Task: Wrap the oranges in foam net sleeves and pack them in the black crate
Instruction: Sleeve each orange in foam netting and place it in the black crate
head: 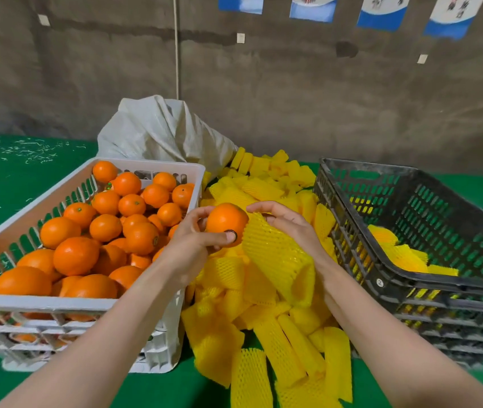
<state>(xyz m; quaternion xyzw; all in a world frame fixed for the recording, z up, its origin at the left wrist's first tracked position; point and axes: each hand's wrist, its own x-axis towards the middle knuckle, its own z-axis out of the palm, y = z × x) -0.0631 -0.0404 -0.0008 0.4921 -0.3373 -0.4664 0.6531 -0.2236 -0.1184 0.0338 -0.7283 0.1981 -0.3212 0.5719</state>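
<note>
1. Green cloth (13, 178) covers the table under a bare grey wall. At the left stands a white crate (57, 301) heaped with loose oranges (76, 256), with a white sack (157, 128) slumped behind it.
2. Just right of that crate, the left hand (193, 240) grasps one orange (226, 220), thumb across its near side and fingers curled behind. It is held above the pile of sleeves (263, 334).
3. A yellow foam net sleeve (275, 260) touches the orange's right side. Its mouth lies beside the fruit and, as far as I can judge, is not yet over it.
4. The right hand (287, 222) pinches the sleeve's upper edge between thumb and curled fingers.
5. At the far right, well apart from the hands, the black crate (381, 260) has a few wrapped oranges (396, 254) in its bottom.
6. I'd worry about the sleeve mouth first. Held from one side only, it could collapse, so the orange jams at the rim or the net tears. The orange, gripped mostly at the fingertips, could also slip into the pile.
</note>
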